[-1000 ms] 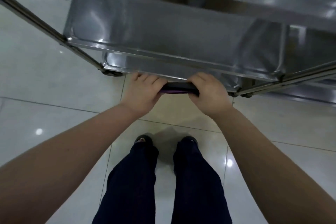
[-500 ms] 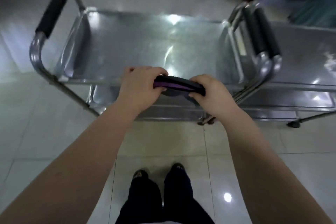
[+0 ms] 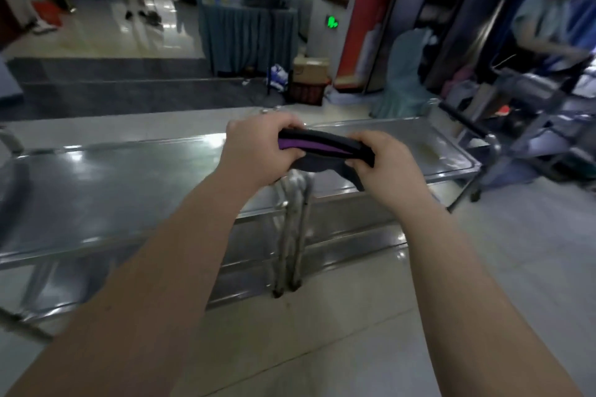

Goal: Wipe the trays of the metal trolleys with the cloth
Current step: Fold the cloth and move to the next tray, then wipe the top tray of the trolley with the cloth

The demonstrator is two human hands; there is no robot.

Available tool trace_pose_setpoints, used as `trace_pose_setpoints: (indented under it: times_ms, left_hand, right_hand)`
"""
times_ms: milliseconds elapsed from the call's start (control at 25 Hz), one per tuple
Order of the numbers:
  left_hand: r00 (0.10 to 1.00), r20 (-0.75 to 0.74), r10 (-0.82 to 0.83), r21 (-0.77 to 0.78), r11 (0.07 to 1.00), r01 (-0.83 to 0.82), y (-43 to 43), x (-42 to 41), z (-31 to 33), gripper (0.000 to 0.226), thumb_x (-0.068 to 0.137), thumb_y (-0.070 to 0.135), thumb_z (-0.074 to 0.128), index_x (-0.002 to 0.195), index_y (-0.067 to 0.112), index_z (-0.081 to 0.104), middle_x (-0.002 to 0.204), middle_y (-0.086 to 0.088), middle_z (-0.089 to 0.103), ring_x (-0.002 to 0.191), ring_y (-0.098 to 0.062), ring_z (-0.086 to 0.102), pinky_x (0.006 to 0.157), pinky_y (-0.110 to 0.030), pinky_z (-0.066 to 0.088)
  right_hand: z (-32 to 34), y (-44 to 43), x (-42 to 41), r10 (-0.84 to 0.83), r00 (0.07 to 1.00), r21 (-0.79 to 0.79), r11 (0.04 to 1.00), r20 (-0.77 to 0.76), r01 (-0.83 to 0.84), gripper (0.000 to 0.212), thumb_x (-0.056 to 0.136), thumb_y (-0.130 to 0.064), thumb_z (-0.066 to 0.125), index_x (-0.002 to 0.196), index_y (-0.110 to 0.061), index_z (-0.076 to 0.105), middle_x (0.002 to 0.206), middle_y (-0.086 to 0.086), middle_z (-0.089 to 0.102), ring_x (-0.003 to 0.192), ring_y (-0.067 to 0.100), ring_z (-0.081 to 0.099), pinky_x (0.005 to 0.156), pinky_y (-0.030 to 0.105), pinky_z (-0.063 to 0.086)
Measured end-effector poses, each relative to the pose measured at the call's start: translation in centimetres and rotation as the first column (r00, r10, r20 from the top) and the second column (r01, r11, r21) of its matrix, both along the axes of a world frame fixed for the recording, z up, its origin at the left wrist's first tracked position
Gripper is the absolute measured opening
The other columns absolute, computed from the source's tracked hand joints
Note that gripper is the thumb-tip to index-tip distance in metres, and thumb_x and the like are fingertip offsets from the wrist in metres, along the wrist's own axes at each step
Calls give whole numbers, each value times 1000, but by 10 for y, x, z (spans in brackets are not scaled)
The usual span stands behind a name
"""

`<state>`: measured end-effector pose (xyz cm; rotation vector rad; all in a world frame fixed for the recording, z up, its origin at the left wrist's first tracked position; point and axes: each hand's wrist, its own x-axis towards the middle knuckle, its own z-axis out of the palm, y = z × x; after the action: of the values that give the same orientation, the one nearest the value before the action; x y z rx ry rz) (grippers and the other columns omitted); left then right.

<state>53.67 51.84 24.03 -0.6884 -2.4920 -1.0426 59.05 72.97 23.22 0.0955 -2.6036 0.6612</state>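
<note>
1. Nearest, below both wrists, is the pale tiled floor [image 3: 354, 348].
2. The left hand [image 3: 258, 151] has its fingers curled around the left end of the cloth [image 3: 325, 147] and grips it.
3. The right hand [image 3: 383, 164] pinches the right end of the cloth with bent fingers and thumb.
4. The cloth is dark with a purple stripe. It is held in the air between the two hands, and a loose part hangs under the right fingers.
5. Below the fingers stand the upright metal legs [image 3: 292, 251], where two trolleys meet.
6. To the left of the left fingers lies the shiny left tray [image 3: 113, 190].
7. Beyond and to the right of the right fingers lies the right tray [image 3: 435, 145]. The cloth touches neither tray.
8. Far beyond the fingers there is a table with a grey-blue skirt [image 3: 248, 32], and a cardboard box [image 3: 309, 69] is on the floor to the right of it.
9. A small green sign [image 3: 332, 22] glows on the wall above the box.
</note>
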Motion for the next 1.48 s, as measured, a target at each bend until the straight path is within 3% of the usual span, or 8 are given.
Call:
trace_pose_setpoints:
  times_ms: [160,280,400,560,840,1200,1320,1480]
  left_hand:
    - [999,-11,-36,39,999,36,121,24,-4,32,77,35,77,107,34,69,97,10,71,99,-18,63,99,-42,40]
    - [996,-61,-62,25,998,63,173,26,-17,32,78,33,77,109,29,71,99,9,73,98,-17,65,96,-42,43]
    - [997,-73,-36,-44,998,33,207,15,-37,30,81,33,75,110,34,69,100,12,72,98,-18,65,93,-36,33]
    - [1000,-19,0,-107,994,-2,221,-22,-79,30,81,34,75,110,36,68,98,13,72,96,-17,64,85,-28,19]
    - [989,112,97,-188,979,-75,233,-155,-151,28,82,33,75,109,37,68,99,15,71,96,-15,63,86,-31,25]
    - [913,384,134,-298,955,-15,288,-251,-230,25,88,32,69,113,33,66,99,14,70,94,-13,62,79,-29,24]
    - [812,524,257,-361,930,-61,296,-260,-260,21,92,26,64,112,30,66,96,8,69,91,-17,62,74,-30,41]
    - [711,508,486,-508,836,-208,302,-268,-280,20,91,26,62,110,30,66,93,3,69,93,-24,62,81,-37,46]
  right_hand:
    - [11,114,41,-98,995,100,990,-12,98,30,82,-8,67,112,-14,66,103,6,64,104,28,54,81,31,38]
    - [4,163,49,-139,990,107,985,4,138,28,83,-8,65,110,-14,65,101,5,63,102,29,53,82,35,40]
    - [-21,194,38,-159,987,102,982,2,158,28,83,-9,65,110,-16,66,99,5,63,100,30,53,83,42,43]
    - [-65,211,-8,-122,989,56,992,89,117,27,85,-11,64,111,-20,66,101,0,64,98,25,53,84,38,43]
    - [-134,226,-155,-11,967,-1,1000,255,11,26,89,-12,61,114,-18,65,105,-1,64,99,21,51,84,35,43]
    - [-211,291,-275,98,844,-71,995,527,-71,26,88,-12,62,113,-19,65,107,0,64,102,24,53,87,38,44]
    - [-249,302,-310,257,723,-116,964,641,-240,26,90,-18,63,115,-22,64,107,2,65,101,25,56,82,34,46]
    - [-295,302,-342,404,629,-265,914,665,-306,28,92,-23,61,120,-24,57,110,3,65,98,25,59,79,33,46]
